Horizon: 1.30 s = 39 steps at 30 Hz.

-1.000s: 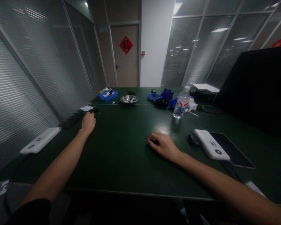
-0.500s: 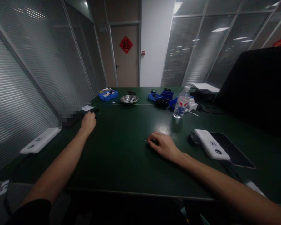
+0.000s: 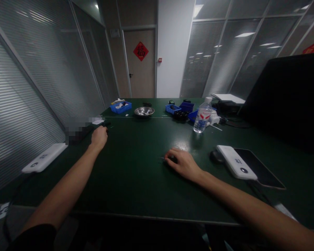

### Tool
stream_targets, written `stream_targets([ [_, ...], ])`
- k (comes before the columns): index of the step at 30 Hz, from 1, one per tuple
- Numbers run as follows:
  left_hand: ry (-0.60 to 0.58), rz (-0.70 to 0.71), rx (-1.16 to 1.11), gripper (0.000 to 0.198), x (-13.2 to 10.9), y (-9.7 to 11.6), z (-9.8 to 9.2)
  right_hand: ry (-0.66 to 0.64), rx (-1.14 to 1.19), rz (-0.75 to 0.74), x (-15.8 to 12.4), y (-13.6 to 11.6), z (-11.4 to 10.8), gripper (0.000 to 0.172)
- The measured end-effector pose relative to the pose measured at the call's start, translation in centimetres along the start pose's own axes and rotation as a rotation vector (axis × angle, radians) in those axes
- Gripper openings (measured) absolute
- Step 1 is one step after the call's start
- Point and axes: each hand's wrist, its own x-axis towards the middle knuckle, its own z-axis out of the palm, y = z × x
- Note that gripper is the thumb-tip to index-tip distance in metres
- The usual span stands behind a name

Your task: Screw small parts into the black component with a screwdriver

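My left hand (image 3: 99, 136) rests on the dark green table (image 3: 136, 174) at the left, fingers curled on a small dark object (image 3: 106, 123) whose end shows beyond the knuckles; a blurred patch lies just left of it. My right hand (image 3: 180, 162) lies near the table's middle, fingers closed over a small black part (image 3: 172, 158) with a thin pin sticking out to the left. What the two dark things are I cannot make out.
White flat devices lie at the left edge (image 3: 43, 157) and at the right (image 3: 237, 162), the latter beside a black tablet (image 3: 259, 167). Farther back stand a water bottle (image 3: 202, 116), a steel bowl (image 3: 144, 111), blue bins (image 3: 120, 106) and a large dark monitor (image 3: 290, 97).
Nothing has visibly changed apart from a slight shift of the camera; both hands stay where they were.
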Motion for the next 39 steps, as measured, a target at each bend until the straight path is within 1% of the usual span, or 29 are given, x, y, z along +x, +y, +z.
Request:
stream_targets([
  [15, -0.001, 0.017, -0.023, 0.032, -0.09, 0.02, -0.03, 0.005, -0.001, -0.003, -0.08, -0.24, -0.2, 0.016],
  [21, 0.02, -0.016, 0.009, 0.032, -0.08, 0.43, 0.05, -0.003, -0.006, -0.002, 0.04, -0.06, -0.01, 0.015],
  [26, 0.026, -0.003, 0.019, 0.036, -0.1, 0.56, -0.16, 0.001, -0.002, -0.002, -0.01, -0.06, -0.04, 0.016],
  [31, -0.005, 0.028, 0.018, 0.035, -0.08, 0.48, -0.32, -0.008, 0.004, 0.003, -0.03, -0.22, -0.24, 0.015],
  [39, -0.052, -0.007, 0.026, 0.039, 0.06, 0.32, -0.16, -0.006, 0.003, -0.001, -0.04, -0.38, -0.31, 0.015],
])
